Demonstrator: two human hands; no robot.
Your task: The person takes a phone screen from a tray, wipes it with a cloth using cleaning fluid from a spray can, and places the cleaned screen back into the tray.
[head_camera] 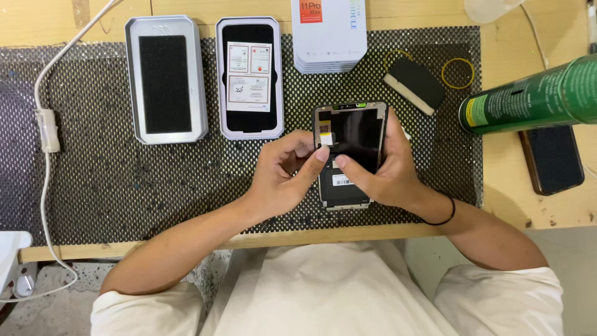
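At frame centre I'm clamping my right hand (388, 171) around the black rectangular phone screen panel (350, 149), left hand (283, 177) pinching its small white sticker (325, 139); peeling slowly should avoid tearing.

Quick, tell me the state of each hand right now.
Left hand: closed, thumb and fingers pinching the phone screen panel.
Right hand: closed, gripping the same panel's right edge.

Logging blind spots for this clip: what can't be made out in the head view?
- Phone screen panel: its lower half is hidden by the left hand and right hand.
- Green can: its far end is cut off by the right edge.
- White stack of boxes: cut by the top edge.
- Dark phone: partly under the can.
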